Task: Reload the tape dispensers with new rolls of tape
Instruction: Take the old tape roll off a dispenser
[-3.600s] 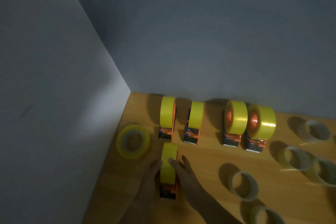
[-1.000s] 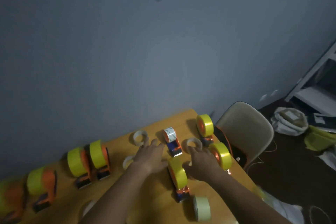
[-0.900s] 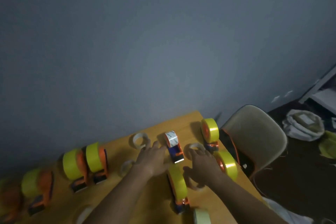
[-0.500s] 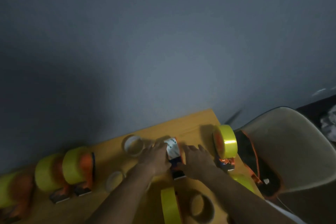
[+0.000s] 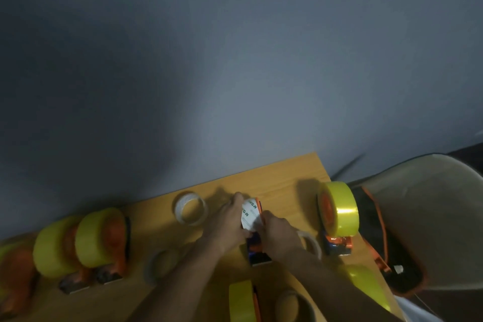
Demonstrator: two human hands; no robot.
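Both hands grip the spent white roll: left hand [image 5: 230, 219] and right hand [image 5: 278, 236] curl round the roll [image 5: 250, 214], seated in its dispenser [image 5: 257, 251] mid-table. I should steady the dispenser and pull the roll straight off.

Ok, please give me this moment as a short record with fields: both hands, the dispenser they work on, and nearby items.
left hand: holds the white core from its left side
right hand: grips the dispenser from the right
dispenser in work: orange, carries a white printed core
loaded dispenser: right of the hands, yellow roll
empty core: lies flat, left of the hands
table: wooden
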